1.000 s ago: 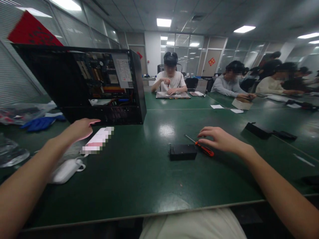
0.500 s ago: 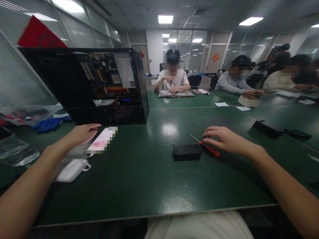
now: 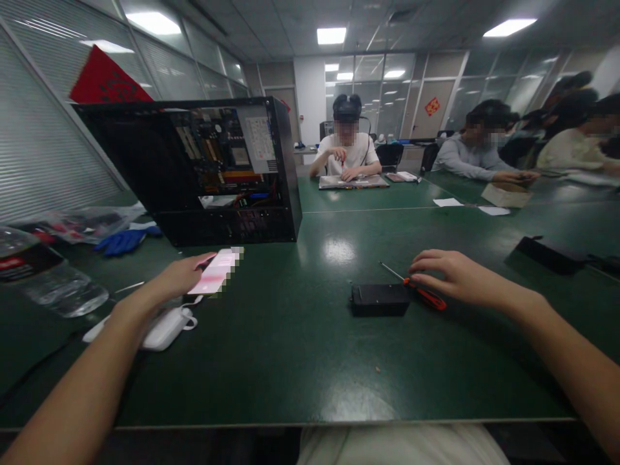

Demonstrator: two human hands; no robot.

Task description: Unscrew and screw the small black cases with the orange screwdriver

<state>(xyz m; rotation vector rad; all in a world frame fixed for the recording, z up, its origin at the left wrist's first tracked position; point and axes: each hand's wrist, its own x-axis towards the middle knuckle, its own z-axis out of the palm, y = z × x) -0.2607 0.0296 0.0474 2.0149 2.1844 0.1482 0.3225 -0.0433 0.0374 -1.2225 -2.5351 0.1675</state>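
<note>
The black metal computer case (image 3: 289, 194) stands open-sided, boards inside; right hand's (image 3: 453, 276) grip is parted by the orange-red-handled screwdriver (image 3: 433, 299), while left hand's (image 3: 177, 281) grip, at the pinkish lit phone (image 3: 216, 274), is unclear.

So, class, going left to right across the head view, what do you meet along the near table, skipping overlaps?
Water bottle, phone, small black box, right hand, long black piece.

Dim light from ceiling panels (image 3: 331, 36), glare on green tabletop (image 3: 271, 336), blurred right edge
</note>
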